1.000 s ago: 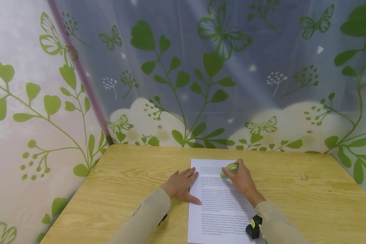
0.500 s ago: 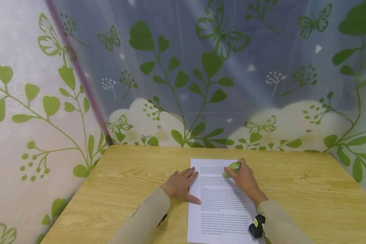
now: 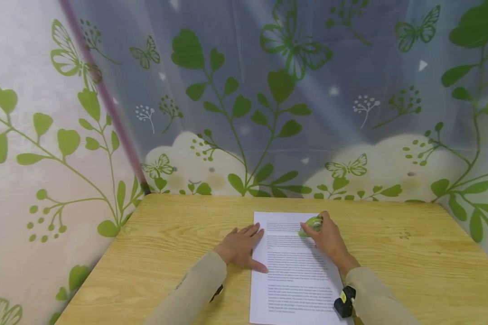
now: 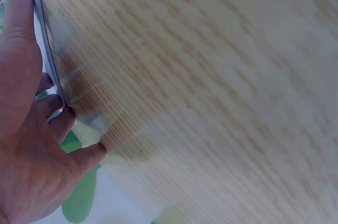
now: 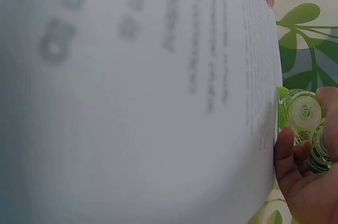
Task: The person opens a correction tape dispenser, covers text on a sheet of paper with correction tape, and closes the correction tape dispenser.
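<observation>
A sheet of printed paper [image 3: 293, 289] lies on the wooden table, several paragraphs of text down it. My right hand [image 3: 329, 239] grips a green correction tape [image 3: 312, 224] between thumb and fingers, its tip down at the upper lines of text. In the right wrist view the clear case of the correction tape [image 5: 304, 112] shows its round reels, with the fingers wrapped partly round it. My left hand [image 3: 241, 247] rests spread across the left edge of the paper, thumb and fingertips on the sheet. In the left wrist view the left hand [image 4: 31, 145] lies along that edge.
The light wooden table [image 3: 179, 225] runs back to a curtain [image 3: 244, 113] printed with green leaves and butterflies. Another patterned cloth [image 3: 32, 180] stands along the left side. A small black camera [image 3: 344, 301] is strapped at the right wrist, over the paper's lower right.
My right hand has slid slightly to the right along the upper text with the correction tape. The left hand and the paper have stayed in place.
</observation>
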The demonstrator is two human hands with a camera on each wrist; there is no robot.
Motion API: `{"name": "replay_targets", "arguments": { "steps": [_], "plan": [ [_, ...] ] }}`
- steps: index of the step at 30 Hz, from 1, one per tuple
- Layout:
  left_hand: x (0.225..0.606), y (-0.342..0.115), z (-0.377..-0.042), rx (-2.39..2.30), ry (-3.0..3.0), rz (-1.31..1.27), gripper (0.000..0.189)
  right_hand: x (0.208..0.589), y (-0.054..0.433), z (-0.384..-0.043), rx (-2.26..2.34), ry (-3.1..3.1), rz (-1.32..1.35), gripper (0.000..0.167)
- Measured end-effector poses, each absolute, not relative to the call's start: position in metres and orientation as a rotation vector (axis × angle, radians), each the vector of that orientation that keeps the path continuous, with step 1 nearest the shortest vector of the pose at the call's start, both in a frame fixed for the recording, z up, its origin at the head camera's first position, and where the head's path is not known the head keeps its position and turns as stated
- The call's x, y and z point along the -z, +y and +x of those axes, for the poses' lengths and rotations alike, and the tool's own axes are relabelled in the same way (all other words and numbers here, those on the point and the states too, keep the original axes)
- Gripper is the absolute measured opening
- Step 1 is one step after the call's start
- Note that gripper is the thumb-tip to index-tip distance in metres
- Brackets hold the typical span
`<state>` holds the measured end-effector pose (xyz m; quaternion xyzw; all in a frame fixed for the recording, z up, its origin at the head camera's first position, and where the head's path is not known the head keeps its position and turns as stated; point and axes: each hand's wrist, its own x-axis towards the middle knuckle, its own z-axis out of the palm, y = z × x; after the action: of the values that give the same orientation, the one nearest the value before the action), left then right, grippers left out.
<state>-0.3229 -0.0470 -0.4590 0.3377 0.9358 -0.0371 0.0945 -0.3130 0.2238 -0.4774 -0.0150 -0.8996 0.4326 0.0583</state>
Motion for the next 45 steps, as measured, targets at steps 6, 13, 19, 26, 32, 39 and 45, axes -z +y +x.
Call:
{"name": "replay_targets", "arguments": {
  "steps": [6,13,19,26,32,39,45],
  "plan": [
    [0.460,-0.047,-0.323,0.104,2.777,1.009,0.111,0.475,0.227,-0.312,-1.312,-2.727,-0.053,0.048],
    [0.461,-0.046,-0.324,0.109,2.781,0.999,0.111,0.475,0.231,-0.311,-1.324,-2.731,-0.059,0.053],
    [0.462,-0.046,-0.322,0.092,2.779,1.004,0.112,0.474,0.235,-0.307,-1.369,-2.728,-0.111,0.054],
    [0.461,-0.046,-0.323,0.091,2.781,1.002,0.112,0.475,0.239,-0.307,-1.371,-2.742,-0.117,0.054],
    [0.460,-0.046,-0.322,0.086,2.782,1.003,0.111,0.475,0.242,-0.309,-1.311,-2.747,-0.104,0.055],
    [0.463,-0.046,-0.322,0.079,2.791,1.022,0.112,0.476,0.246,-0.306,-1.237,-2.761,-0.125,0.057],
    [0.463,-0.047,-0.322,0.087,2.793,1.016,0.112,0.474,0.249,-0.306,-1.263,-2.760,-0.129,0.056]
  ]
}}
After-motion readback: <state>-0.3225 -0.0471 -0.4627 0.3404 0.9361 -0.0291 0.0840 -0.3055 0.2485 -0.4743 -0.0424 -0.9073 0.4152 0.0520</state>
